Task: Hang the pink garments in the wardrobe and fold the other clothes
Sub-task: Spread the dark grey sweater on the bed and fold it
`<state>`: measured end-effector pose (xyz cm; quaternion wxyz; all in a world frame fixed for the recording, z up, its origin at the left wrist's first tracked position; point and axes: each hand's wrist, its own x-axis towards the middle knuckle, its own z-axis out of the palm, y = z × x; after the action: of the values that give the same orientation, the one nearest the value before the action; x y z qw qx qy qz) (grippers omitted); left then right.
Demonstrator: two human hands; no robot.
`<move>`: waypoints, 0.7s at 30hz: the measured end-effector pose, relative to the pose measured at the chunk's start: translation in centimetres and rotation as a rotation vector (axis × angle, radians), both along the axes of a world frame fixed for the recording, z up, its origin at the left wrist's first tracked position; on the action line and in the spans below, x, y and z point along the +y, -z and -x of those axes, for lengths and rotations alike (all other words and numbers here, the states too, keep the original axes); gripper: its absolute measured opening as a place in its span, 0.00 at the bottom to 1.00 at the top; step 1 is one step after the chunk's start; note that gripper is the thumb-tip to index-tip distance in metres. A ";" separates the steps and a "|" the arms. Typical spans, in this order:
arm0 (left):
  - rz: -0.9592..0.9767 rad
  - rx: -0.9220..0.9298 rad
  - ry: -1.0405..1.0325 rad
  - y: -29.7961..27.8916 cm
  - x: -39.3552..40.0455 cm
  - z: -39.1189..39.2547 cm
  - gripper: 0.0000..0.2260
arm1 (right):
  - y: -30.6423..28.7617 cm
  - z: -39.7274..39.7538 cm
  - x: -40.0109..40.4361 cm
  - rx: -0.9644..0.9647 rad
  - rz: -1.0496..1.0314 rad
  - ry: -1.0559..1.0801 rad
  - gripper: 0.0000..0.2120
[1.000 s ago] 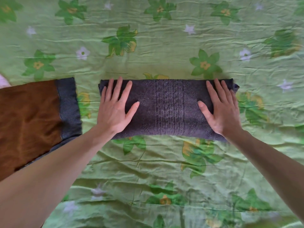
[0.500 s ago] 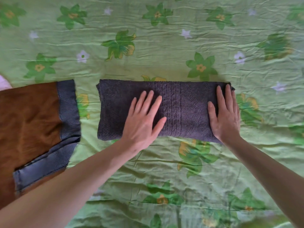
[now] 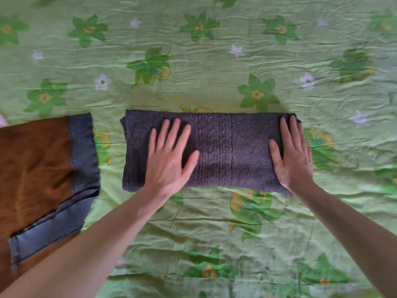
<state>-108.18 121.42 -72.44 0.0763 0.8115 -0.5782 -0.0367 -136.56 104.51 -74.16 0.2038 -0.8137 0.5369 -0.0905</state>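
A dark grey knitted garment (image 3: pixel 227 151), folded into a long rectangle, lies flat on the green floral bedsheet (image 3: pixel 193 61). My left hand (image 3: pixel 169 160) lies flat on its left-middle part with fingers spread and straight. My right hand (image 3: pixel 292 155) presses flat on its right end, fingers straight and pointing away from me. A brown garment with blue-grey ribbed trim (image 3: pixel 38 173) lies spread at the left edge, apart from the grey one.
A sliver of pale pink cloth (image 3: pixel 2 121) shows at the far left edge above the brown garment. The wrinkled bedsheet fills the whole view on all sides of the clothes.
My left hand slid right along the grey garment, from its left end toward the middle. My right hand stayed on the right end.
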 end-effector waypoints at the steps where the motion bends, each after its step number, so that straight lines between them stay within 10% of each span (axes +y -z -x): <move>1: 0.010 0.016 -0.073 0.2 0.3 -1.0 0.31 | 0.1 -0.1 0.0 -0.005 -0.007 0.005 0.32; 11: -0.109 0.019 -0.158 0.4 0.5 -3.9 0.34 | -2.1 -0.4 -0.4 -0.116 -0.212 -0.020 0.36; 16: -0.050 0.035 -0.057 -1.1 -0.6 -0.9 0.34 | -3.8 -0.4 -0.6 -0.468 -0.420 0.395 0.51; 21: 0.013 0.190 0.251 -1.1 -2.3 5.7 0.30 | -4.9 -0.6 -0.6 -0.605 -0.697 0.617 0.36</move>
<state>-113.89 119.11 -71.30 0.1307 0.7253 -0.6654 -0.1190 -135.98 103.90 -69.23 0.5703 -0.4407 0.6659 -0.1927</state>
